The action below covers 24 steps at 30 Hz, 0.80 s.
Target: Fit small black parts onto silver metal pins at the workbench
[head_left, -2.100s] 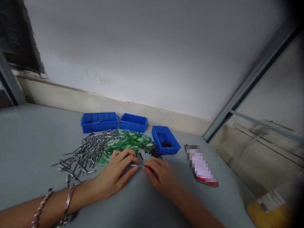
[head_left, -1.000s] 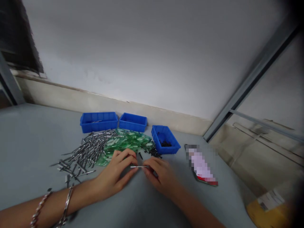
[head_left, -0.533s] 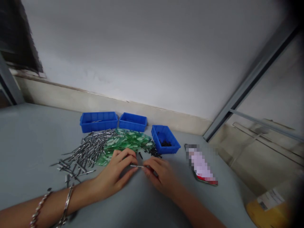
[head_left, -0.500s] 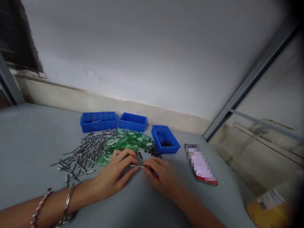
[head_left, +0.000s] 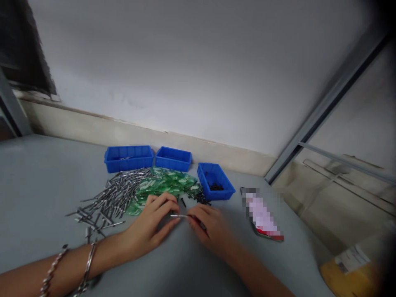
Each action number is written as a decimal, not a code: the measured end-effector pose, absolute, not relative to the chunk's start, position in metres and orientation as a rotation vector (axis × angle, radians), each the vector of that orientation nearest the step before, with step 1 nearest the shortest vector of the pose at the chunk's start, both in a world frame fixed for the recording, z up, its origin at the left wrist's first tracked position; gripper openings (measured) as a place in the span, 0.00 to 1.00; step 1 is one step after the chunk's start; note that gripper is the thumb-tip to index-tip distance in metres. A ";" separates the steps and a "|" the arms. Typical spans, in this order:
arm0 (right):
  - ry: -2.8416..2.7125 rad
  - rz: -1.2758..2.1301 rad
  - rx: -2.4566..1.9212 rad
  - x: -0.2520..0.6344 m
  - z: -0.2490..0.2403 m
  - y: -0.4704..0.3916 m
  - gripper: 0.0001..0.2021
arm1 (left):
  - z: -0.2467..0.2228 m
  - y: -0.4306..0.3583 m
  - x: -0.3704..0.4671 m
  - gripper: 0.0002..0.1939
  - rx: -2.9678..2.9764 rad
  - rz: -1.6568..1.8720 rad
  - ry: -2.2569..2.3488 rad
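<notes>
A thin silver metal pin, which looks like a blind rivet (head_left: 178, 215), lies level between my two hands just above the grey table. My right hand (head_left: 212, 229) pinches its right end with thumb and fingertips. The curled fingers and thumb of my left hand (head_left: 151, 225) close around its left part; the exact contact is partly hidden. Left of my left hand spreads a pile of similar silver rivets (head_left: 119, 194). Beyond my fingertips are green translucent plastic pieces (head_left: 165, 183) in a heap, and a small black screw (head_left: 183, 202) on the table.
Three blue bins stand along the wall: a left bin (head_left: 129, 165) with a few pins, a middle bin (head_left: 173, 164), and a right bin (head_left: 221, 193) holding black screws. More black screws (head_left: 201, 198) lie beside it. A phone (head_left: 262, 214) rests at the right.
Almost nothing differs. My right hand and the rivet have shifted very slightly; both hands keep the same grip.
</notes>
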State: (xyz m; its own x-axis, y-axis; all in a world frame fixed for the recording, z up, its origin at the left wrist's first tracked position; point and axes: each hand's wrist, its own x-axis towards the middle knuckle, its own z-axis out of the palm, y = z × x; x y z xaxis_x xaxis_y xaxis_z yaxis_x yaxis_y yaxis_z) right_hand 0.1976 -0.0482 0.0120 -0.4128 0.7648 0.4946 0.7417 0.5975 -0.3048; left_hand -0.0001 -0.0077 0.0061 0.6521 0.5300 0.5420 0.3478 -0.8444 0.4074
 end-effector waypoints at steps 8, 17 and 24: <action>-2.214 0.014 -1.143 0.198 0.012 -0.048 0.13 | 0.008 -0.007 -0.001 0.07 2.608 0.855 0.749; -2.226 0.057 -1.177 0.197 0.012 -0.048 0.15 | 0.007 -0.008 0.000 0.07 2.593 0.847 0.711; -2.227 0.070 -1.150 0.198 0.013 -0.047 0.13 | 0.006 -0.008 -0.001 0.04 2.618 0.910 0.694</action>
